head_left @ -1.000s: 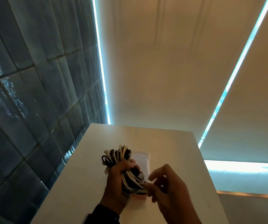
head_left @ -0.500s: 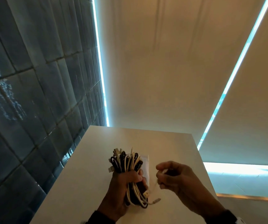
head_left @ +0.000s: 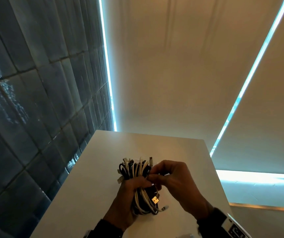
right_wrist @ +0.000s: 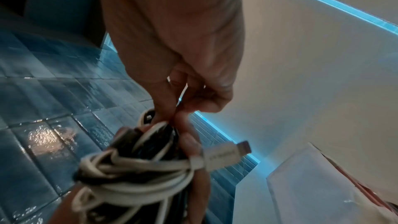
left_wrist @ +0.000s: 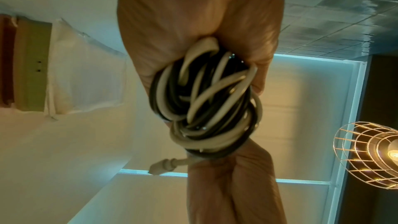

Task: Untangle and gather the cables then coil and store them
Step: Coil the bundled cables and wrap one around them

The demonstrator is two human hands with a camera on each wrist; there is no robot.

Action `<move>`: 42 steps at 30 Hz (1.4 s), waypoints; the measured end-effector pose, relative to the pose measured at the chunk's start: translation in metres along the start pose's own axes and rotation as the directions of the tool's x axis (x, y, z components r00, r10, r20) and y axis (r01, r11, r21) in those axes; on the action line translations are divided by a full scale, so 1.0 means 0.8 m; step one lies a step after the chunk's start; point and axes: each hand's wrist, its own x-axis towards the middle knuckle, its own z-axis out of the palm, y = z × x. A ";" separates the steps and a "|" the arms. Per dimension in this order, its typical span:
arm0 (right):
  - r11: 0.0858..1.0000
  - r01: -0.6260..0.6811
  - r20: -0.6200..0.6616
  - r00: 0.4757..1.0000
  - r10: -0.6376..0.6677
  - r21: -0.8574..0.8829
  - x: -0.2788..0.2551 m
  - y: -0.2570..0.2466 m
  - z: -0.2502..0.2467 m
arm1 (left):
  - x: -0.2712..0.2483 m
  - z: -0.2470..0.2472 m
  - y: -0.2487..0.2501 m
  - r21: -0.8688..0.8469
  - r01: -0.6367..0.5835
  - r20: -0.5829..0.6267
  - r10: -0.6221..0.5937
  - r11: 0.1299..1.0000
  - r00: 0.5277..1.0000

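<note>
Left hand (head_left: 129,194) fingers wrapped around the bundle of black and white cables (head_left: 137,170) above the table (head_left: 89,186), right hand (head_left: 175,182) fingers pinching a strand at the bundle's side

Bare white tabletop (head_left: 79,194) lies open left of and beyond the cable bundle (head_left: 137,179), while the dark tiled wall (head_left: 26,100) closes the table's left edge and a clear plastic bag (right_wrist: 312,185) occupies the surface beneath the bundle.

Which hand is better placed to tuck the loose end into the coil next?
Right, probably. The left hand is wrapped round the middle of the cable bundle and must keep it together. The right hand carries no load; its fingertips already pinch at the bundle's top strands.
</note>
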 end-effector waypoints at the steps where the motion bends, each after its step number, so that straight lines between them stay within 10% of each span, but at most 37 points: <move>1: 0.997 0.002 -0.037 0.999 -0.005 -0.082 0.001 0.001 0.001 | 0.000 -0.001 -0.001 -0.007 0.002 -0.004 -0.002 1.000 1.000; 4: 0.964 -0.060 -0.112 0.993 0.032 -0.259 0.003 0.010 0.000 | -0.003 -0.002 -0.001 -0.028 0.008 0.002 -0.008 1.000 1.000; 11: 0.967 -0.243 0.026 0.969 0.245 -0.075 -0.023 0.032 -0.006 | -0.003 -0.004 0.001 -0.072 -0.037 0.010 0.038 0.997 0.999; 16: 0.844 -0.521 0.291 0.833 0.470 0.126 -0.048 0.053 -0.017 | 0.004 -0.018 0.009 -0.077 -0.094 -0.021 0.093 0.993 0.995; 28: 0.805 -0.481 0.180 0.877 0.446 0.348 -0.050 0.056 0.006 | 0.003 -0.016 -0.004 -0.001 -0.298 -0.129 0.295 0.955 0.947; 33: 0.729 -0.386 0.182 0.920 0.346 0.565 -0.042 0.050 0.014 | -0.003 -0.009 -0.008 0.387 -0.444 -0.295 0.565 0.808 0.771; 36: 0.787 -0.309 0.226 0.949 0.219 0.535 -0.040 0.042 0.015 | -0.007 -0.001 -0.007 0.624 -0.474 -0.176 0.704 0.620 0.688; 42: 0.944 -0.185 0.212 0.969 0.129 0.272 -0.026 0.021 0.041 | -0.012 -0.005 -0.028 0.775 -0.383 -0.054 0.657 0.503 0.752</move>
